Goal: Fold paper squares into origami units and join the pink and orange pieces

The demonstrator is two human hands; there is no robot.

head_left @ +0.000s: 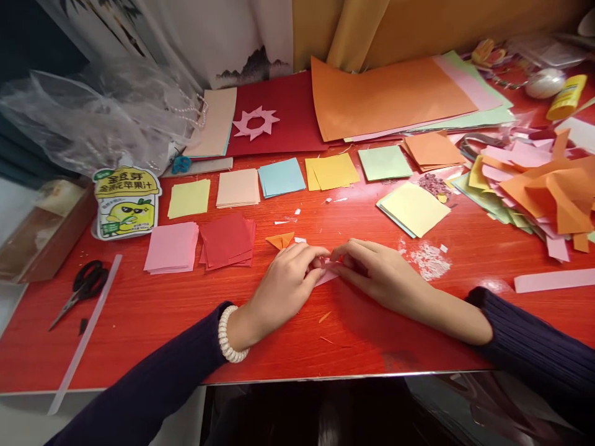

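Observation:
A small piece of pink paper (328,274) is pinched between both hands near the middle of the red table. My left hand (284,280), with a pale coiled band at the wrist, has its thumb and fingers closed on the paper's left end. From the other side my right hand (382,271) grips the same paper with its fingertips. The fingers hide much of the paper, so its folds are hard to make out. Just beyond my left hand lies a folded orange paper piece (280,240). Stacks of red squares (227,241) and pink squares (171,248) rest to the left.
Behind run stacks of coloured squares, including blue (282,177) and yellow (331,171). A pink star ring (256,123) lies on dark red paper. Black-handled scissors (84,286) and a pale strip (87,334) are at left. Paper scraps (548,186) pile up at right, near a glue stick (566,97).

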